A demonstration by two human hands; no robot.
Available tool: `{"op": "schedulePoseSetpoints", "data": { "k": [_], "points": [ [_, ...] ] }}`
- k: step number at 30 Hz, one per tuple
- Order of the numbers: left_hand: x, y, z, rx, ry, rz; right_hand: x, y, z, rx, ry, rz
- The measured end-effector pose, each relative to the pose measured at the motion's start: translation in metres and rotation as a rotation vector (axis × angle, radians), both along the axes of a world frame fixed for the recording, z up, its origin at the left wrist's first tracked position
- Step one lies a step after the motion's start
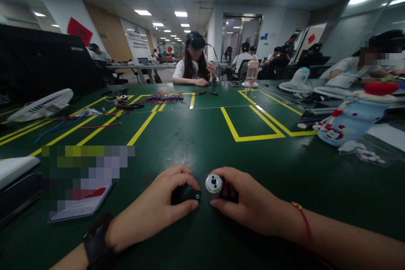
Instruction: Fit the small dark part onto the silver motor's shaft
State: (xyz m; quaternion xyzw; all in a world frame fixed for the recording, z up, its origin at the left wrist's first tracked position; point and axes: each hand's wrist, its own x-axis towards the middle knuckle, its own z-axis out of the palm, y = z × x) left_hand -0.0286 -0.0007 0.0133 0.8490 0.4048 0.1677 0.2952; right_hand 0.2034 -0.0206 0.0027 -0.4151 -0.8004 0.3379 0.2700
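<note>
Silver cylinder (214, 185) in right grip (251, 198), near dark piece (188, 194) in left grip (163, 200)

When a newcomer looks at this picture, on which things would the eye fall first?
Probably on the shiny metal cylinder in the right hand, at lower centre, facing the small black part in the left hand. Next, perhaps, come the bright yellow lines across the dark green table, and the red-topped light blue cup towards the right edge.
</note>
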Motion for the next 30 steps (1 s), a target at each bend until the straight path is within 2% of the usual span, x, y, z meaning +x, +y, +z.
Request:
{"op": "schedulePoseSetpoints", "data": {
  "k": [5, 10, 13, 25, 30],
  "points": [
    [0.003, 0.003, -0.001, -0.012, -0.070, -0.007, -0.001, 0.000, 0.000, 0.018, -0.020, -0.004],
    [0.011, 0.002, 0.011, 0.001, -0.249, 0.112, -0.002, 0.001, 0.000, 0.026, -0.031, 0.010],
    [0.019, -0.001, 0.017, 0.039, -0.310, 0.132, -0.002, 0.002, 0.000, 0.042, -0.015, 0.028],
    [0.026, -0.004, 0.022, 0.109, -0.217, 0.066, -0.003, 0.002, -0.001, 0.065, -0.033, 0.031],
    [0.027, -0.006, 0.025, 0.092, -0.201, 0.038, -0.002, 0.001, 0.000, 0.059, -0.034, 0.035]
  ]
}}
